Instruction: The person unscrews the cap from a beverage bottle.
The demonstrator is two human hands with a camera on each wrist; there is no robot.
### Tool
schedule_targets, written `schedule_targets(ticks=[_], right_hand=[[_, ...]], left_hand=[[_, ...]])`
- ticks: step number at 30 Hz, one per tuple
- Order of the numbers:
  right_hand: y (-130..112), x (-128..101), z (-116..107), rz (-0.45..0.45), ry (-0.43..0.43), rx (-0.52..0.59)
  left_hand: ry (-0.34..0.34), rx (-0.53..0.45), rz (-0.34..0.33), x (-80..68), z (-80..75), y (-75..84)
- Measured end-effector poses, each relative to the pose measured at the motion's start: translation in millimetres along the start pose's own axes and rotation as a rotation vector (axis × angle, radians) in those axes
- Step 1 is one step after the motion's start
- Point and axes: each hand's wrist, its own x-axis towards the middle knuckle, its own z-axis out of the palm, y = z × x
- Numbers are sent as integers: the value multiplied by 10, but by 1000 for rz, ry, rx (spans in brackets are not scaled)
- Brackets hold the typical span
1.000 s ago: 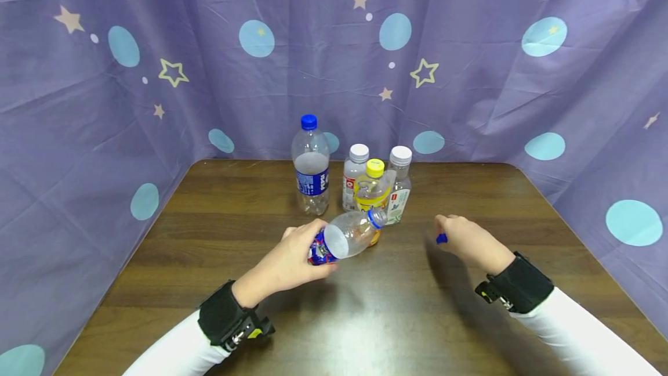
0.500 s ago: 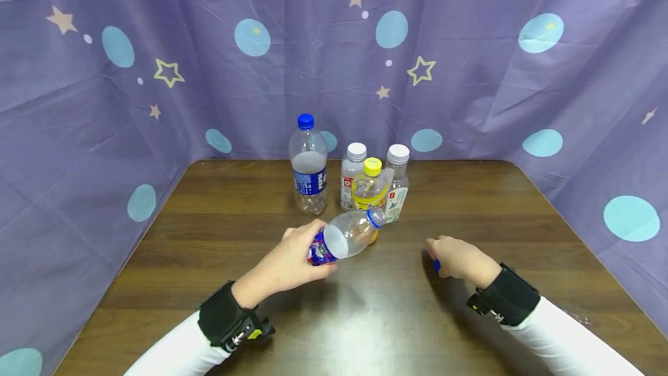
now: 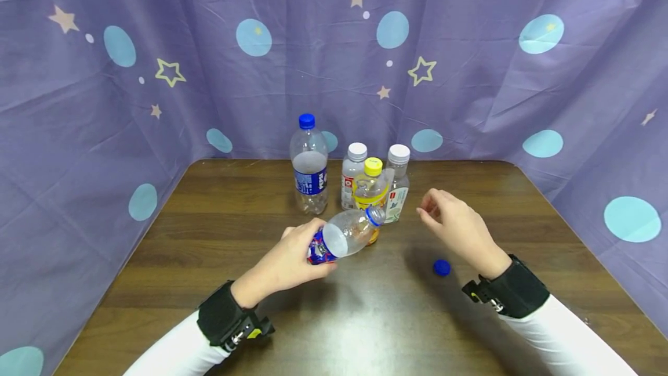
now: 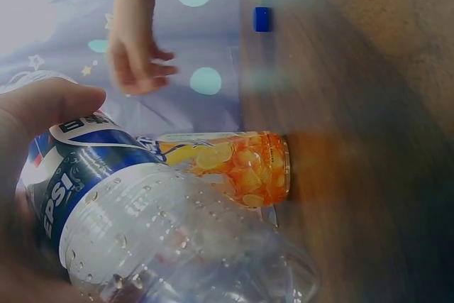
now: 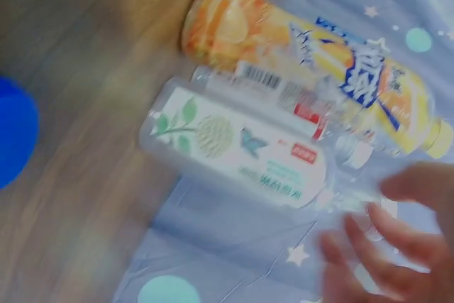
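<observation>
The Pepsi bottle (image 3: 341,239), clear and uncapped, lies tilted in the left hand (image 3: 292,257), whose fingers (image 3: 298,232) curl round its blue label at the middle of the desk (image 3: 219,213); the left wrist view reads "EPSI" on that label, with droplets inside the plastic. One blue cap (image 3: 442,267) lies loose on the desk at about 4 o'clock from the bottle, well apart from it. The right hand (image 3: 456,227) hovers above the desk, just beyond the cap, fingers relaxed and spread, holding nothing. Four capped bottles stand in a cluster at 12 o'clock: one tall blue-capped bottle (image 3: 309,166), two white-capped bottles (image 3: 354,174) (image 3: 399,181), and one yellow-capped orange drink bottle (image 3: 370,187). Their label writing is too blurred to read.
</observation>
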Motion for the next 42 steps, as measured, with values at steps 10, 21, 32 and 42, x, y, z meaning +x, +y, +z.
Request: schedule_targets(ticks=[10, 21, 32, 42], right_hand=[[-269, -68, 4, -197, -3, 13], [-290, -114, 29, -195, -749, 84], [-192, -188, 12, -153, -809, 92], [-235, -197, 35, -211, -795, 111]], left_hand=[[12, -4, 8, 1, -23, -5], [39, -47, -39, -13, -134, -36], [558, -277, -207, 297, -1115, -417], [830, -555, -526, 409, -1126, -1685]])
